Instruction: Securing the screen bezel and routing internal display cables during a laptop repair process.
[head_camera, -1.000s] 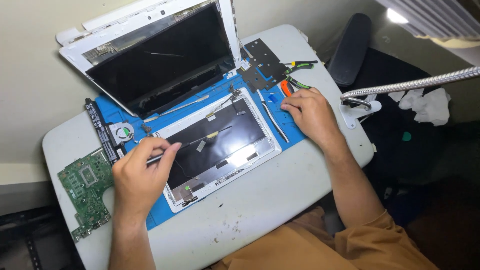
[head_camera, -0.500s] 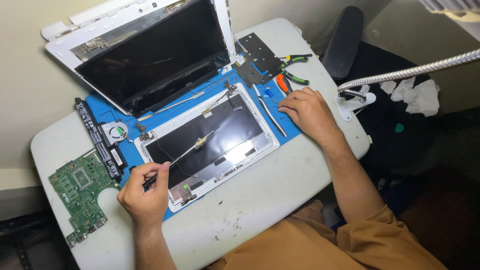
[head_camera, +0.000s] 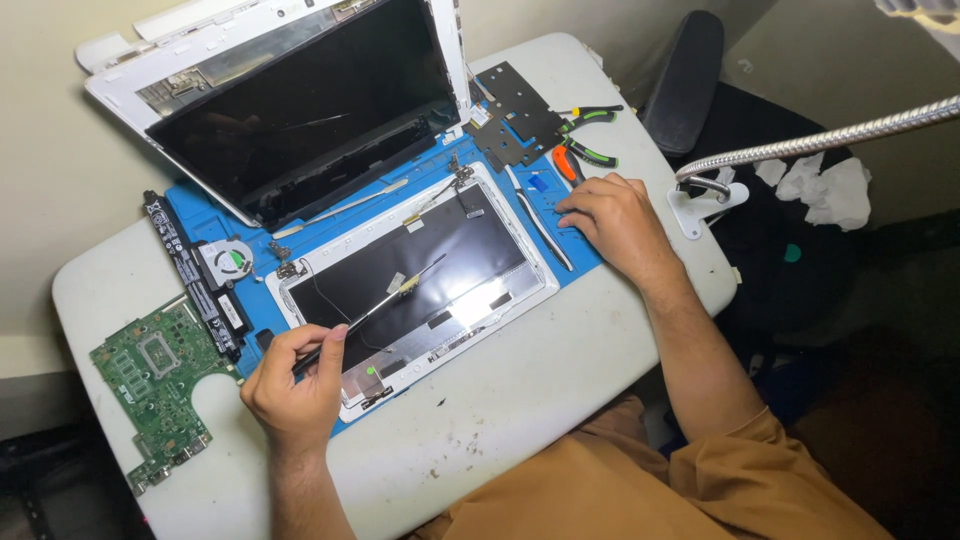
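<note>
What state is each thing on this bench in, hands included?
Left hand: pinching thin cable.
Right hand: flat on blue mat.
Screen panel: face-down, in white lid.
Laptop shell: propped open.
Motherboard: removed, lying bare.
Fan: removed, on mat.
Pliers: lying unused.

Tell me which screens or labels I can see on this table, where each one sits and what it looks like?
Laptop screen: back left, propped in a white lid, dark rectangle, switched off.
Bare display panel: middle of the blue mat, black sheet in a white frame; the left hand holds a thin dark tool over it.
Label on the long black battery: left of the panel, small pale strips.
Fan sticker: round, white and green.
</note>
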